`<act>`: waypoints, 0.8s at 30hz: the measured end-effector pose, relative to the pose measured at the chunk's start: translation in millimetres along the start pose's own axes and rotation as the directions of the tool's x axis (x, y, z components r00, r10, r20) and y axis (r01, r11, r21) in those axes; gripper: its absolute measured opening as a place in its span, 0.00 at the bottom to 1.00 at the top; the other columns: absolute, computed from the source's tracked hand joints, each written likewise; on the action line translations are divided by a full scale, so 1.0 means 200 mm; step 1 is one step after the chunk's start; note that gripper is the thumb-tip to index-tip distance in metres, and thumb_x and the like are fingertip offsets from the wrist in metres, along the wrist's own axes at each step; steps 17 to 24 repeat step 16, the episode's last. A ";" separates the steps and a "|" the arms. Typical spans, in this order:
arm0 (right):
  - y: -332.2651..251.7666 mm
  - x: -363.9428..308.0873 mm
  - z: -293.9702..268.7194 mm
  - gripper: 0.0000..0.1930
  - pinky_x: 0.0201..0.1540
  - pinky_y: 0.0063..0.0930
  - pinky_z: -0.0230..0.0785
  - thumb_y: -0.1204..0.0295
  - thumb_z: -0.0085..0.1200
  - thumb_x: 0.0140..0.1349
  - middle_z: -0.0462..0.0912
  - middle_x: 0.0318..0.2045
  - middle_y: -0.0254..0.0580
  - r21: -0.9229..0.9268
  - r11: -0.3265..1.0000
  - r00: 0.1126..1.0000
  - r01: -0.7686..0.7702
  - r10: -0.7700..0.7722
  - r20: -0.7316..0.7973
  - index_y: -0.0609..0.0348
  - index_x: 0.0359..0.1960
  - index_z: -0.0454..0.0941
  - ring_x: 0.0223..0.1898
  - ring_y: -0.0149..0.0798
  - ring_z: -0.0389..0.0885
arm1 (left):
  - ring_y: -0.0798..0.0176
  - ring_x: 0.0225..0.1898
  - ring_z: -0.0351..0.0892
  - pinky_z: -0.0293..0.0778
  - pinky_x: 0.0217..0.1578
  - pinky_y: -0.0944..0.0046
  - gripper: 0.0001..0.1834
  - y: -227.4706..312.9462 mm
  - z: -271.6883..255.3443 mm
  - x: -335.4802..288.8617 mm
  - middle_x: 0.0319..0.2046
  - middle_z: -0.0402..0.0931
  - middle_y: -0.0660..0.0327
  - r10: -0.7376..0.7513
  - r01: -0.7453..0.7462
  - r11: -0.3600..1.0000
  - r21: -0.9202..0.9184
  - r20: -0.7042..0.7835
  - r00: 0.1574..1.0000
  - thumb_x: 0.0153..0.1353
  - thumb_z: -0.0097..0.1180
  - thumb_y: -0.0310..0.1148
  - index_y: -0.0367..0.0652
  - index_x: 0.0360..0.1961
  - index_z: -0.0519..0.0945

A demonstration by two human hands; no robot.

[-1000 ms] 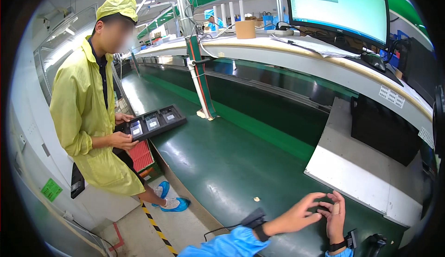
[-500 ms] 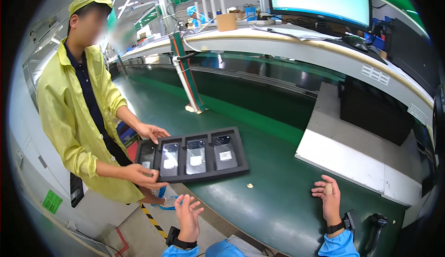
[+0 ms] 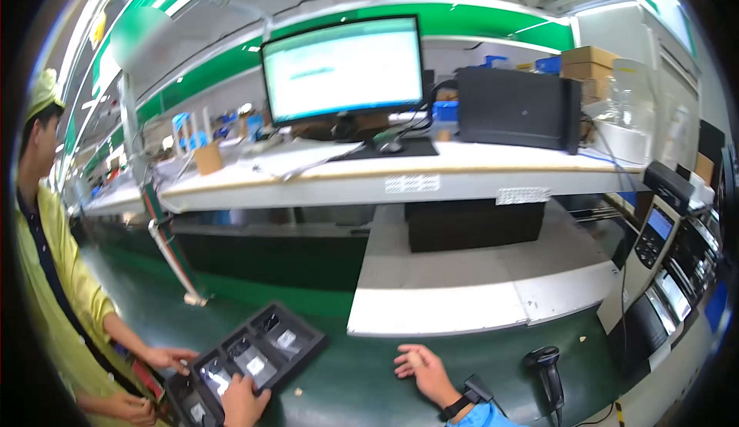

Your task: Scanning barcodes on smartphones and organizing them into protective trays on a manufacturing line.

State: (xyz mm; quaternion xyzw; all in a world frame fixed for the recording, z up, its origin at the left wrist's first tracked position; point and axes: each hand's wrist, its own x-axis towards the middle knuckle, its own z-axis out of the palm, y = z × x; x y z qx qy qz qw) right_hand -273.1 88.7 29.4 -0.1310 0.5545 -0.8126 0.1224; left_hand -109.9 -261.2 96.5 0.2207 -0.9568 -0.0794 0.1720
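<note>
A black foam tray [image 3: 308,350] with several compartments lies slantwise on the green work surface at the lower left. Smartphones with white labels sit in it, among them one phone [image 3: 286,339] in the far right compartment. My left hand [image 3: 245,405] is at the tray's near edge, its fingers bent over the rim and its thumb to the right. Part of that hand is cut off by the lower border. My right hand [image 3: 427,373] hovers over the work surface to the tray's right, fingers apart and loosely bent, holding nothing. A dark wristband [image 3: 462,405] circles its wrist.
At the left stands a co-worker in yellow [image 3: 61,288], one hand [image 3: 171,359] by the tray's far left side. A black handheld scanner [image 3: 548,377] lies right of my right hand. A white platform [image 3: 439,304], label printer [image 3: 654,235] and shelf with monitor [image 3: 342,69] stand beyond.
The view has swung right. The tray, held up by the co-worker before, is now down on the work surface. My left hand has moved onto its near edge; my right stays empty.
</note>
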 end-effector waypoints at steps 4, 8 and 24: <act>0.00 0.01 -0.01 0.16 0.43 0.25 0.77 0.67 0.44 0.76 0.82 0.41 0.44 -0.037 0.999 1.000 -0.013 0.013 0.012 0.64 0.57 0.75 0.38 0.31 0.81 | 0.45 0.59 0.76 0.72 0.57 0.49 0.32 0.01 -0.01 0.05 0.58 0.75 0.42 -0.015 -0.027 0.994 0.107 0.381 0.925 0.59 0.65 0.44 0.41 0.62 0.75; 0.01 0.02 -0.02 0.16 0.43 0.25 0.77 0.67 0.43 0.76 0.82 0.40 0.44 -0.041 0.999 0.999 -0.032 0.033 0.025 0.65 0.54 0.76 0.38 0.32 0.82 | 0.43 0.30 0.82 0.76 0.32 0.46 0.17 0.06 0.10 0.15 0.25 0.79 0.51 0.261 -0.264 0.964 0.018 0.088 0.961 0.50 0.65 0.44 0.41 0.26 0.77; 0.00 0.02 -0.04 0.18 0.45 0.28 0.78 0.64 0.43 0.77 0.83 0.41 0.49 -0.034 0.998 0.998 -0.050 0.051 0.027 0.66 0.53 0.77 0.39 0.36 0.83 | 0.34 0.35 0.84 0.81 0.42 0.43 0.10 0.29 0.35 0.49 0.30 0.83 0.41 0.017 -0.024 0.999 0.046 0.131 0.991 0.52 0.58 0.30 0.40 0.36 0.79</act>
